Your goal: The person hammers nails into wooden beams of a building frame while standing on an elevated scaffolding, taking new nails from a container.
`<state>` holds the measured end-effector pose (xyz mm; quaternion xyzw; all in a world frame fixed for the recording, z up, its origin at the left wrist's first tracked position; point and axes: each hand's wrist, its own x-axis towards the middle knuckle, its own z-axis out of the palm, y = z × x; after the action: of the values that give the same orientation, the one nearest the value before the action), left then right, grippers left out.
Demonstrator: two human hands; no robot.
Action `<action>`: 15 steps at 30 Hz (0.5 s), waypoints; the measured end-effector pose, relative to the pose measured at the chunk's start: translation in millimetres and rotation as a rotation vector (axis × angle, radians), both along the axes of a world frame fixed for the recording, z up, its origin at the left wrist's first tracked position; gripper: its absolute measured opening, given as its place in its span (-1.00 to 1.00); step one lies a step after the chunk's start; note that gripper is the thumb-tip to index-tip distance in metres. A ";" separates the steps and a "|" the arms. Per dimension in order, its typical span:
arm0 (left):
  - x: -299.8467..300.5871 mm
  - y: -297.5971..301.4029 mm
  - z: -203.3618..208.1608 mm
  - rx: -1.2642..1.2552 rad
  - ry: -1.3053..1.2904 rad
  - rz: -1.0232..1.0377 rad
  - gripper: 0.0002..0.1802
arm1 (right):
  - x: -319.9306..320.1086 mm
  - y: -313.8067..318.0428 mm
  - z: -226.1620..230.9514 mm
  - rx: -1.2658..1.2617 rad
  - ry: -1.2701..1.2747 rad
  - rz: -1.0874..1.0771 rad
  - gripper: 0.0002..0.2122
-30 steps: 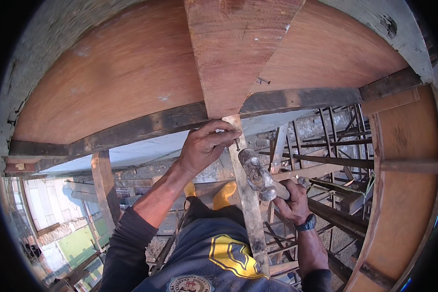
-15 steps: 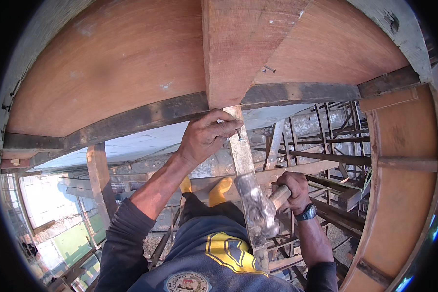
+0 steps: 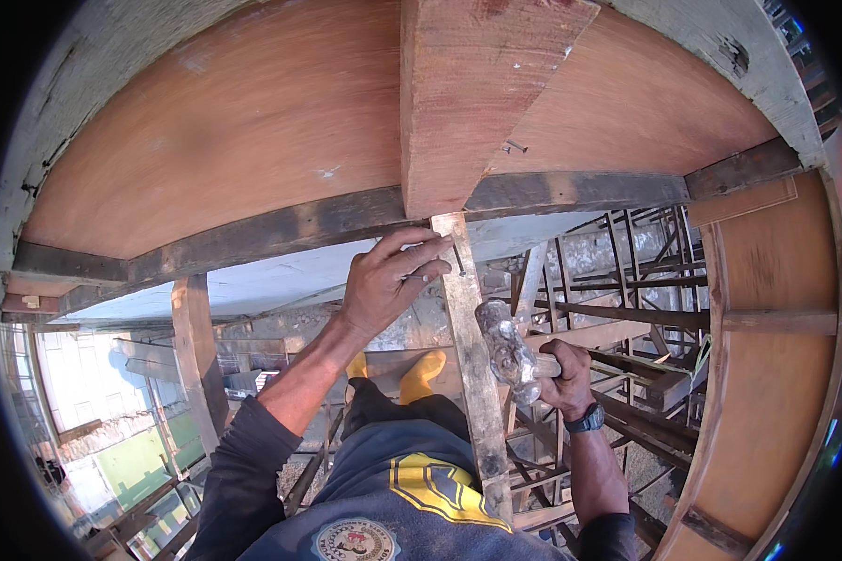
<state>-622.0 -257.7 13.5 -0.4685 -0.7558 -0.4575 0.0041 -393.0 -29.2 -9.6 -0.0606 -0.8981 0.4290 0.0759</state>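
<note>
My right hand (image 3: 568, 379) is closed around the short wooden handle of a club hammer (image 3: 507, 348), whose worn metal head is raised beside a narrow wooden strip (image 3: 468, 351). A nail (image 3: 458, 260) stands in the upper part of that strip, its tip out of sight in the wood. Just left of this nail is my left hand (image 3: 384, 285), fingers bent, fingertips by the strip's edge. A thin grey piece that looks like another nail (image 3: 414, 277) shows between those fingers. The strip's top end meets a reddish wooden board (image 3: 468, 112).
Two loose-looking nails (image 3: 515, 147) stick out beside the reddish board. A dark curved beam (image 3: 281, 224) crosses ahead under plywood panels (image 3: 234, 122). A framed plywood panel (image 3: 781, 252) rises at right. Below are dark crossing bars (image 3: 636, 309) and a wooden post (image 3: 195, 346).
My left fingertips have drawn back a little from the nail in the strip. The hammer has moved up and right, off the strip's lower part.
</note>
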 end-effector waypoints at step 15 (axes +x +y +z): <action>110.5 49.3 -61.4 0.802 -2.048 0.001 -0.06 | -19.4 -16.2 2.9 -0.018 0.048 -0.062 -0.37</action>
<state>-511.5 -208.5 -48.0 0.1685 -0.1979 -0.8419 -0.4730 -412.4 -45.5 -6.7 -0.0789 -0.8898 0.4357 0.1102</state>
